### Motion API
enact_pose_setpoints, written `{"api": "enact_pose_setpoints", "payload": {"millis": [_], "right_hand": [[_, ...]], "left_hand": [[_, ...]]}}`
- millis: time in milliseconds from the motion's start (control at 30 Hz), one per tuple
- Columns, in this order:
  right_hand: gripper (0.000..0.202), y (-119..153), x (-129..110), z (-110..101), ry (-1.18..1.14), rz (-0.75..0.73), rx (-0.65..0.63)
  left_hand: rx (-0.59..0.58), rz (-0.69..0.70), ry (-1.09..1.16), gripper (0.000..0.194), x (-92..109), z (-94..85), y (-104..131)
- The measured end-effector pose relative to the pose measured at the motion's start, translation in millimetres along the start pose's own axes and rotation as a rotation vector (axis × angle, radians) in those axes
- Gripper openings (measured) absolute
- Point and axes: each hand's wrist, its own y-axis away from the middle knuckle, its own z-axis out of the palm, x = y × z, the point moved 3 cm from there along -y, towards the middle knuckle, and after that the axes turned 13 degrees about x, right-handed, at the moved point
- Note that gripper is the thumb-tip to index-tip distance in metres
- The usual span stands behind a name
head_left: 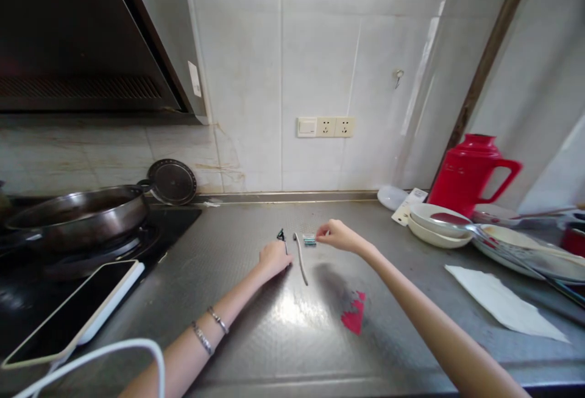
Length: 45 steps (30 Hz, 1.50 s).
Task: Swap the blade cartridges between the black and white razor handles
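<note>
On the grey metal counter (256,349), my left hand (274,256) is closed around a thin dark object with a black and green head (281,235), perhaps a razor. Just right of it lies a thin whitish stick with a dark tip (300,259), touched by neither hand. My right hand (337,235) has its fingers pinched together at the right edge of a small teal and clear item (309,240). Whether the fingertips grip that item is too small to tell. Nearer the front lies a torn pink-red scrap (354,314).
At left, a steel pan (82,215) sits on the black stove beside a phone (75,312) and a white cable (137,344). A round dark lid (172,181) leans on the wall. Bowls (439,233), a red thermos (466,172) and white paper (505,302) are at right.
</note>
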Motion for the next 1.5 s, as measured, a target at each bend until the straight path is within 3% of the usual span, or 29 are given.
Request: {"api": "enact_pose_setpoints", "payload": {"millis": [133,300,467,667,833,967,1133,1300,1500], "right_hand": [[0.025,8,-10,9,-0.014,0.044,0.037],[0.041,14,-21,23,-0.115,0.17,0.044],[0.035,21,-23,24,-0.195,0.245,0.07],[0.03,27,-15,21,-0.09,0.259,0.093],[0.026,29,17,9,0.031,0.279,0.106],[0.029,36,71,-16,0.185,0.347,0.113],[0.029,49,125,-39,0.325,0.386,0.05],[0.027,54,145,-39,0.382,0.392,-0.018],[0.028,53,147,-31,0.398,0.38,-0.066]], "left_hand": [[0.066,0.011,0.007,0.03,7,-9.6,9],[0.114,0.109,0.058,0.032,33,-25.2,27],[0.122,0.182,0.057,0.03,54,-36.7,40],[0.119,0.211,0.034,0.033,72,-40.5,47],[0.056,0.267,-0.025,0.048,78,-39.6,52],[0.023,0.287,-0.07,0.037,65,-35.2,45],[-0.044,0.182,-0.049,0.037,47,-22.9,32],[-0.082,0.144,-0.04,0.037,46,-10.8,26],[-0.053,0.138,-0.055,0.034,48,-1.0,23]]}}
